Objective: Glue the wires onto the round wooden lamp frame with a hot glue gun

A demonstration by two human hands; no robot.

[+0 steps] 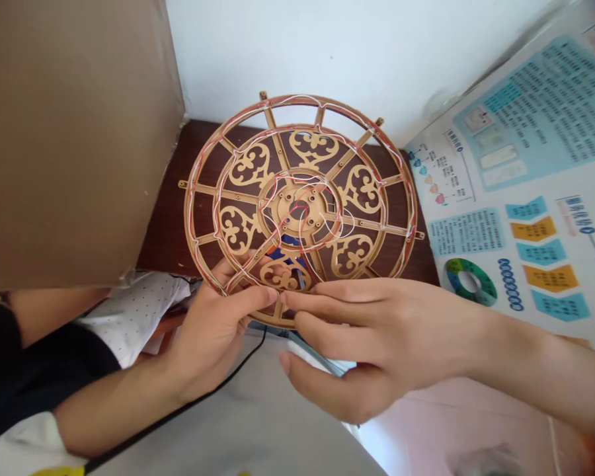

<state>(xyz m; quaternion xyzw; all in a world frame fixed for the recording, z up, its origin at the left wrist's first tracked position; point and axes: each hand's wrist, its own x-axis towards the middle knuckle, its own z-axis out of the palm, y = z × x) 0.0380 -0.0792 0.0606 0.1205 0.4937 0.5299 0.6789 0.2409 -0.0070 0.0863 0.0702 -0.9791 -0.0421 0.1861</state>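
Observation:
A round, gold-coloured ornamental frame (248,198) with scrollwork hearts and spokes leans in front of me. Thin red and white wires (305,221) run along its rings and loop loosely around its hub. My left hand (213,317) grips the near left rim, thumb on top and fingers curled behind, partly seen through the gaps. Over the near edge lies my right hand (371,330), its fingers stretched out and its fingertips at the ring beside my left thumb. The right thumb stays apart, below the rim. Whatever lies under the right fingertips is hidden.
Behind the frame is a dark brown tabletop (168,225) against a white wall (352,53). A brown box (74,139) blocks the left side. A printed board (525,198) leans at right. Another person's arm (62,314) shows at left. A black cable (178,410) crosses the grey surface (258,416).

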